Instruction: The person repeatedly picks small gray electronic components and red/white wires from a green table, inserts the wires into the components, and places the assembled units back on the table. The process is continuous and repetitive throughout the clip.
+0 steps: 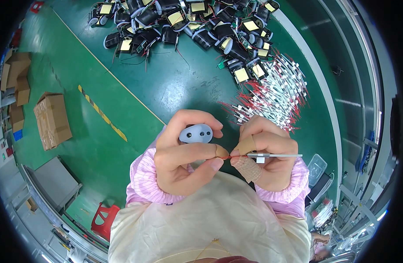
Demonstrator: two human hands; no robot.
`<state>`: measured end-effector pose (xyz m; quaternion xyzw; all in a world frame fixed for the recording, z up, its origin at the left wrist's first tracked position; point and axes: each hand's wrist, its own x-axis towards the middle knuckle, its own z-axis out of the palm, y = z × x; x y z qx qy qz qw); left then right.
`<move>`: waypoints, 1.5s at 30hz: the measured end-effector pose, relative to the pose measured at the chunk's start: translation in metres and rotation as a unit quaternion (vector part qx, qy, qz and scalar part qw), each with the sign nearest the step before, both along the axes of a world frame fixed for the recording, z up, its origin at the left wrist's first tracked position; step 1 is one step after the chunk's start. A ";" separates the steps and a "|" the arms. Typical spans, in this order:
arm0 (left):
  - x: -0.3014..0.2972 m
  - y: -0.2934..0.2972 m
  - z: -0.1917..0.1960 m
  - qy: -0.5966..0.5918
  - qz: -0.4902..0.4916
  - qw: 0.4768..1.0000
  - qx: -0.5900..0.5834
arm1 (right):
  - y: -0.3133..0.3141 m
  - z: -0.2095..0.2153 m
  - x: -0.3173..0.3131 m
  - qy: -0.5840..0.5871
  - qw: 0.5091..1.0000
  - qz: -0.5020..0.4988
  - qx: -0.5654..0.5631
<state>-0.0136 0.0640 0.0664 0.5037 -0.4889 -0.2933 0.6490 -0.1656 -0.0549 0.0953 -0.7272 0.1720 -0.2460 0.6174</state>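
My left hand [184,160] is closed. Its curled fingers wrap a part with a light grey oval end [196,136] that has small dark holes; the rest of that part is hidden. Between the same hand's thumb and a finger with a tan covering, a thin red wire [227,157] is pinched. My right hand [271,144], with tan coverings on thumb and finger, pinches the wire's other side. A slim white-and-silver rod-like component [276,155] with a small white tag lies across the right fingers. Whether the wires are joined is too small to tell.
Black units with grey ends and yellow pads [203,37] are heaped at the table's far side. Right of them spreads a pile of slim white components with red wires [276,90]. A cardboard box [52,120] and red stool [105,220] stand left on the floor.
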 end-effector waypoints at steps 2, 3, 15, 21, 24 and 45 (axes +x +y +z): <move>0.000 0.000 -0.001 -0.005 0.002 1.000 -0.002 | 0.000 0.002 -0.001 0.008 1.000 -0.001 -0.001; -0.001 0.000 -0.002 -0.011 0.006 1.000 -0.005 | -0.001 0.001 -0.001 -0.001 1.000 0.005 -0.004; 0.001 -0.010 -0.006 -0.204 0.014 0.976 -0.076 | 0.001 0.007 0.003 -0.050 0.997 -0.052 0.007; -0.001 -0.010 -0.004 -0.226 0.021 0.971 -0.077 | 0.007 0.012 0.004 -0.025 0.995 -0.069 -0.061; -0.001 -0.010 -0.002 -0.234 0.018 0.970 -0.070 | 0.010 0.013 0.005 -0.023 0.993 -0.080 -0.078; 0.001 -0.011 -0.005 -0.205 -0.032 0.976 -0.065 | 0.008 0.019 0.011 -0.001 0.984 -0.081 -0.158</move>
